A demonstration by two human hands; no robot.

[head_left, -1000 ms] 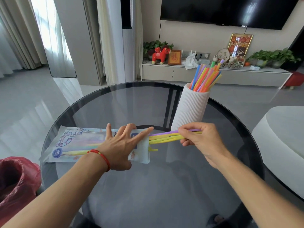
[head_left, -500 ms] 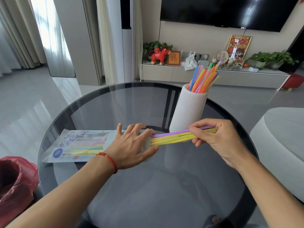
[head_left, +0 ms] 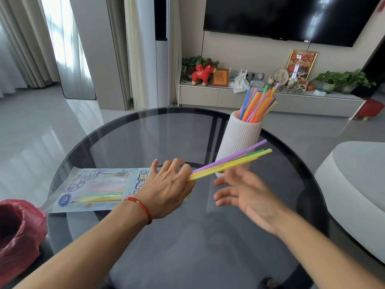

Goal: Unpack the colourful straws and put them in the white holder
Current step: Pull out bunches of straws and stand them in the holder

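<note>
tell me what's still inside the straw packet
Through the clear packet a few pale straws show, yellow and green. The left hand covers its open end, so the exact count cannot be told.

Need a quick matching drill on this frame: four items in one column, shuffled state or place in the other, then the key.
Items
1. left hand
2. right hand
3. white holder
4. straw packet

States
A. upright on the glass table, full of straws
B. lying flat on the table, a few straws inside
C. open, blurred, holding nothing
D. gripping the pulled-out straws at their near end

Pairs: 1-D, 2-C, 3-A, 4-B
</note>
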